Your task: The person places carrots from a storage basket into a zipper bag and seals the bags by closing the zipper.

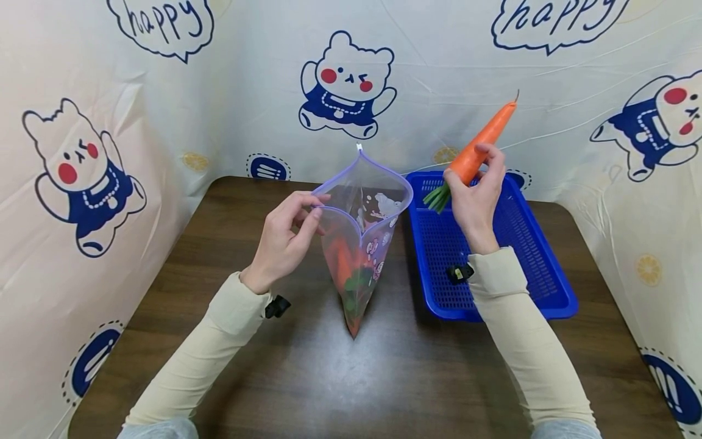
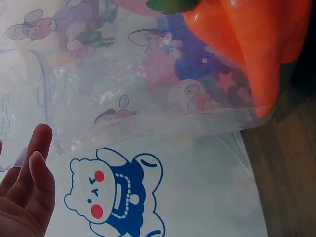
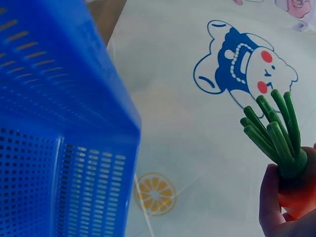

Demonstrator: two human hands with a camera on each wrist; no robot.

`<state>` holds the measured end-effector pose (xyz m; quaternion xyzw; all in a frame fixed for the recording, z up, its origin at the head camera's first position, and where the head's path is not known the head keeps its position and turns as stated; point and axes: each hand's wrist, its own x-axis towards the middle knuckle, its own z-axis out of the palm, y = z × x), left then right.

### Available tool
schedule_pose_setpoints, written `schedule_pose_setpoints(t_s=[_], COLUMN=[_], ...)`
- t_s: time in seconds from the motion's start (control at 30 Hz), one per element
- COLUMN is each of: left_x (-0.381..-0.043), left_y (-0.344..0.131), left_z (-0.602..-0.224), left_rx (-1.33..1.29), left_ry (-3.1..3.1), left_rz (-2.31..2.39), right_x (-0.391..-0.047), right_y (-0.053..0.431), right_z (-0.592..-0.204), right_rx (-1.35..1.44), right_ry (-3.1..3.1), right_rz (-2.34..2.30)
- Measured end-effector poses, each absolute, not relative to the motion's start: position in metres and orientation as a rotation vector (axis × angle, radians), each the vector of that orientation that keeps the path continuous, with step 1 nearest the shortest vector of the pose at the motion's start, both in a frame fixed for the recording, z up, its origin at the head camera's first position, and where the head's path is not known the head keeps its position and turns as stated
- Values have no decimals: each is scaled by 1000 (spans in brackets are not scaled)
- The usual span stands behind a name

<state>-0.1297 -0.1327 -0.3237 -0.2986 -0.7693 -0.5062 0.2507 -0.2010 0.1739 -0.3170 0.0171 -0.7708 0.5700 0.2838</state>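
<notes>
My right hand [image 1: 477, 198] grips an orange carrot [image 1: 485, 143] near its thick end, above the blue basket. Its cut green stems [image 3: 276, 133] point down to the left in the head view, and the thin root tip points up to the right. With thumb and fingers, my left hand [image 1: 287, 235] pinches the left side of the purple rim of a clear zip bag [image 1: 378, 244]. The bag stands upright with its mouth spread wide. Through its printed wall show orange carrot shapes [image 2: 256, 44] and something green low inside.
A blue perforated basket [image 1: 548, 286] stands on the dark wooden table [image 1: 340, 390], right of the bag. Behind and at both sides hangs a pale curtain [image 1: 236, 91] printed with cartoon bears. Small black cameras [image 1: 276, 306] sit at both wrists.
</notes>
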Motion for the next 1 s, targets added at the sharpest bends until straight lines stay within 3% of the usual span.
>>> schedule_pose_setpoints(t_s=[1.0], left_x=[-130], left_y=[-131], left_z=[-323], left_rx=[-845], left_ry=[-2100], left_rz=[-1371], right_x=[-167], right_y=[142], right_z=[-261], right_rx=[209], right_ry=[-1588], right_rz=[1815])
